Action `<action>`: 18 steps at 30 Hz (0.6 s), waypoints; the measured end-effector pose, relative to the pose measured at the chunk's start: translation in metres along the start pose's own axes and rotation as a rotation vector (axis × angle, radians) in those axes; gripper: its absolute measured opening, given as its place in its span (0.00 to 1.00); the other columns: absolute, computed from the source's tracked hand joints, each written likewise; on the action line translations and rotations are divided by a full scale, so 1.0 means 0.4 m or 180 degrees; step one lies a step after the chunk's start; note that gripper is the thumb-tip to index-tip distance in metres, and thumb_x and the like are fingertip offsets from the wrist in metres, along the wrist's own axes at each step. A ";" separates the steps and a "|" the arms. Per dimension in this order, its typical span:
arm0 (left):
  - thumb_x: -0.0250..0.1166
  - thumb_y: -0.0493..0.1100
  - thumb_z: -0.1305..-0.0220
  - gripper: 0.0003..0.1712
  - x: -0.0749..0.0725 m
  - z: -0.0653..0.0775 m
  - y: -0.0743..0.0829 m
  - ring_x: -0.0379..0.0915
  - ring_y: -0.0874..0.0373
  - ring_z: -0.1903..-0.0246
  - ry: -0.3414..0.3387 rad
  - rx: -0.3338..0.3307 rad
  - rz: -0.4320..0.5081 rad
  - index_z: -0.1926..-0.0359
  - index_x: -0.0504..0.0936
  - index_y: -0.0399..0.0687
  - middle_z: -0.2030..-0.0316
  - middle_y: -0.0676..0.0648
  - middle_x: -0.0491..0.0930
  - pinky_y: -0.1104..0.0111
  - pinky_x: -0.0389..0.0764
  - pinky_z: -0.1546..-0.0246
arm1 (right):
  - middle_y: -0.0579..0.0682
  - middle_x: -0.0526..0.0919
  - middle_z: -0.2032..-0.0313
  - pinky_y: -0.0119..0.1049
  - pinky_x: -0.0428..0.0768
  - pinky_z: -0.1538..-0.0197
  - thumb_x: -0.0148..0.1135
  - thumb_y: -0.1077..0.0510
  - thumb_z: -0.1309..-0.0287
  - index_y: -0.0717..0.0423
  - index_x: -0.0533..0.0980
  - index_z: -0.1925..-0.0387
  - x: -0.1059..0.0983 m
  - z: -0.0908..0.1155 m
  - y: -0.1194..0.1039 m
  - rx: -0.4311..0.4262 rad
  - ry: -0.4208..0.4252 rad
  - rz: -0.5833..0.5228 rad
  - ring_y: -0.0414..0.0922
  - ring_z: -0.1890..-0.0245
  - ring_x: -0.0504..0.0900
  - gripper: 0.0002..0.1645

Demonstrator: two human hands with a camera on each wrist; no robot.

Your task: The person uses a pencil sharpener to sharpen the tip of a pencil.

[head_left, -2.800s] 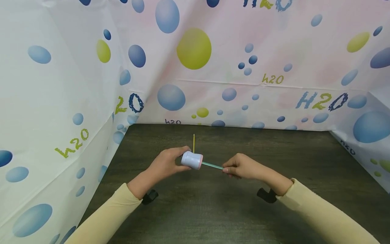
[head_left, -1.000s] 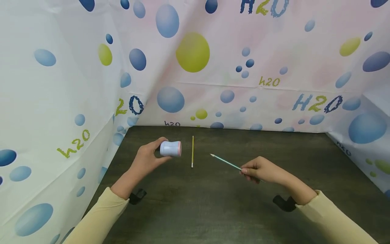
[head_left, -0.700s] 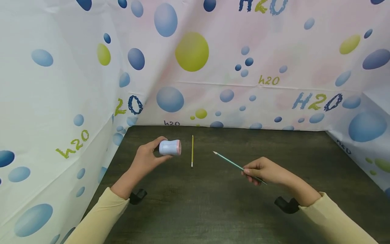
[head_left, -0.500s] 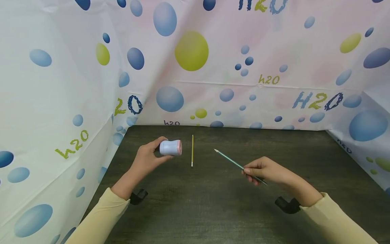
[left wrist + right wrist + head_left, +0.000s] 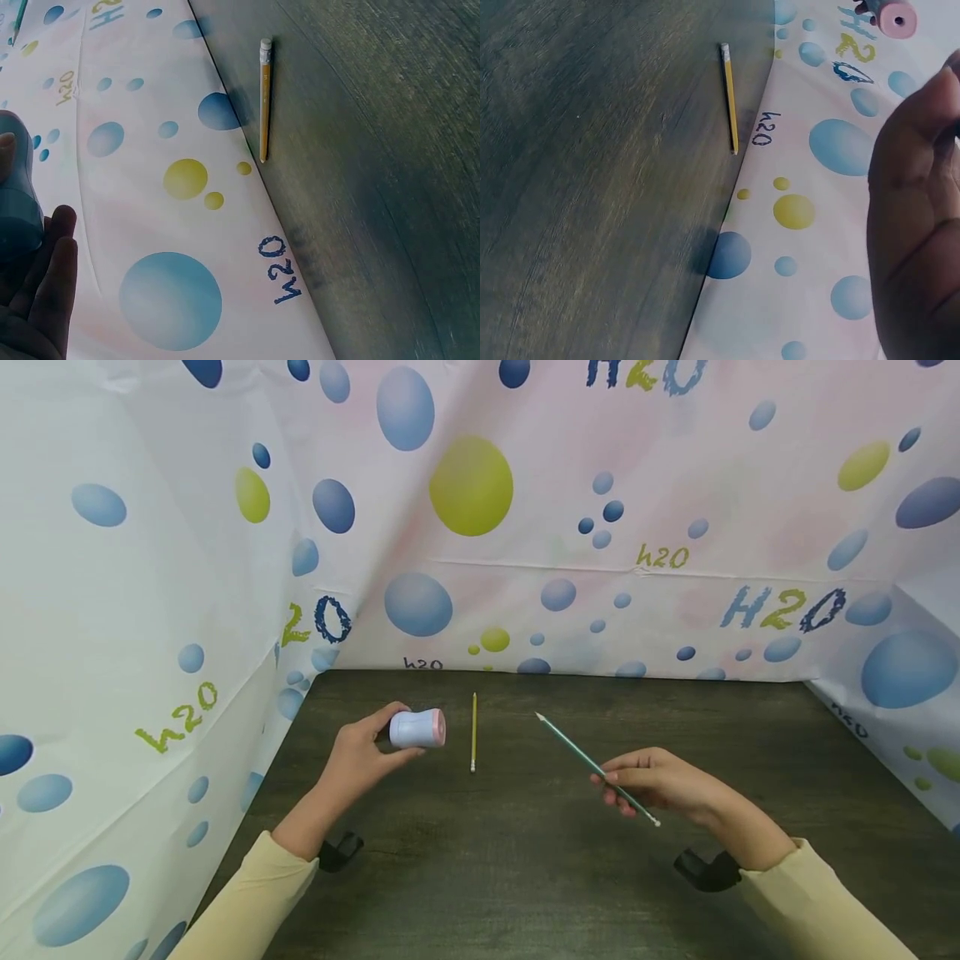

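While my right hand (image 5: 666, 781) pinches the green pencil (image 5: 570, 745), tip away and left, eraser end toward me, my left hand (image 5: 356, 764) grips the pale-blue cylinder (image 5: 412, 728) between thumb and fingers, pink holed end facing right. Yellow pencil (image 5: 473, 735) lies on the dark table (image 5: 480, 877) between my hands; bubble-print backdrop (image 5: 570, 452) behind.

Lost to us
The left wrist view crops the blue cylinder (image 5: 21, 206) and green pencil (image 5: 19, 21); the yellow pencil (image 5: 264, 112) bears marks (image 5: 265, 77) we cannot read.
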State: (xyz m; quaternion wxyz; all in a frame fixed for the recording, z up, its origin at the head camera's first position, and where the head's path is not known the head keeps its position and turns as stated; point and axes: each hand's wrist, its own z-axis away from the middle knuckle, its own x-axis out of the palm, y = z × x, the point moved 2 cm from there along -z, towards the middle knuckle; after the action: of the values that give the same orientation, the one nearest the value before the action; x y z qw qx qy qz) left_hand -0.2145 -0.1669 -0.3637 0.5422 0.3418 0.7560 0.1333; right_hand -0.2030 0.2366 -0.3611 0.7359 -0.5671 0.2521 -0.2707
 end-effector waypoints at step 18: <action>0.79 0.40 0.45 0.28 0.015 0.011 0.013 0.87 0.43 0.56 -0.0122 -0.0017 0.0071 0.44 0.80 0.40 0.51 0.34 0.87 0.49 0.86 0.55 | 0.40 0.88 0.58 0.32 0.85 0.55 0.51 0.57 0.22 0.45 0.78 0.46 -0.007 -0.032 -0.020 0.0092 0.0393 -0.0419 0.36 0.59 0.87 0.12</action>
State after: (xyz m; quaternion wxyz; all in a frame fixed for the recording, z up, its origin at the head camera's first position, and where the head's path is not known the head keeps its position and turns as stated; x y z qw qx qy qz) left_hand -0.2097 -0.1599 -0.3670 0.5560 0.3512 0.7412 0.1348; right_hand -0.2145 0.2279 -0.3559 0.7077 -0.5540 0.2552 -0.3565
